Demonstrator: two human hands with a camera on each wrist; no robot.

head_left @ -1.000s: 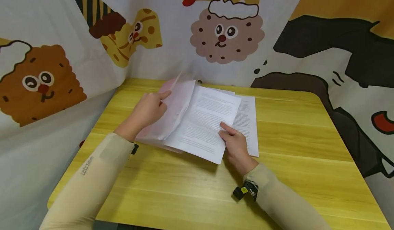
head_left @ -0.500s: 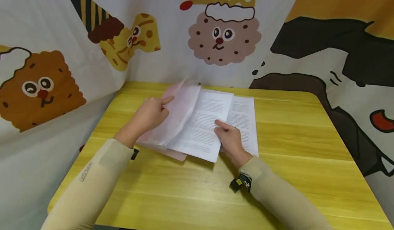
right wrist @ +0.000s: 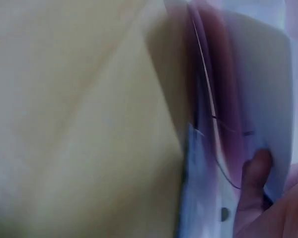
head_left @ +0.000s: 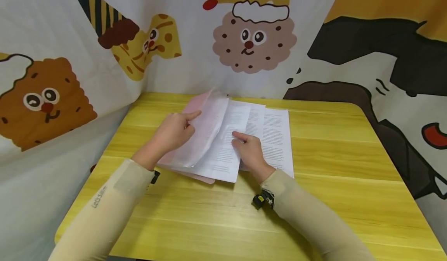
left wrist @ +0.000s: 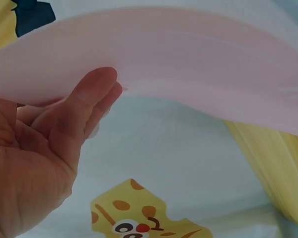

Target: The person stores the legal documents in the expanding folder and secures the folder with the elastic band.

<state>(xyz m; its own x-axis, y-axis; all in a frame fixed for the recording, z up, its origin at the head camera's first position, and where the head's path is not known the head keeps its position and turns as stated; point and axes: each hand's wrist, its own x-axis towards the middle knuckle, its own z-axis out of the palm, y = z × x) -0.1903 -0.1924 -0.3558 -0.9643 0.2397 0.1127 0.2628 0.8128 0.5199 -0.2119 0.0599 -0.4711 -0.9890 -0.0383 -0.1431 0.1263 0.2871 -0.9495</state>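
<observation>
A pink translucent folder point(head_left: 197, 103) lies at the back middle of the table, its cover lifted. My left hand point(head_left: 174, 131) pinches the cover's edge; in the left wrist view the thumb lies against the pink plastic point(left wrist: 188, 64). Under the raised cover is the left part of a printed sheet point(head_left: 220, 162). The sheet's right edge is held between the thumb and fingers of my right hand point(head_left: 251, 152). In the blurred right wrist view, that thumb lies on the white paper point(right wrist: 265, 99). Whether it is one sheet or several cannot be told.
More printed paper point(head_left: 276, 136) lies to the right, partly beneath the folder and my right hand. The yellow wooden table point(head_left: 335, 144) has a cartoon-printed cloth point(head_left: 195, 70) hanging behind it and at both sides.
My right hand has moved left with the printed sheet, uncovering more of the paper on the right. My left hand has shifted slightly right, still holding up the cover.
</observation>
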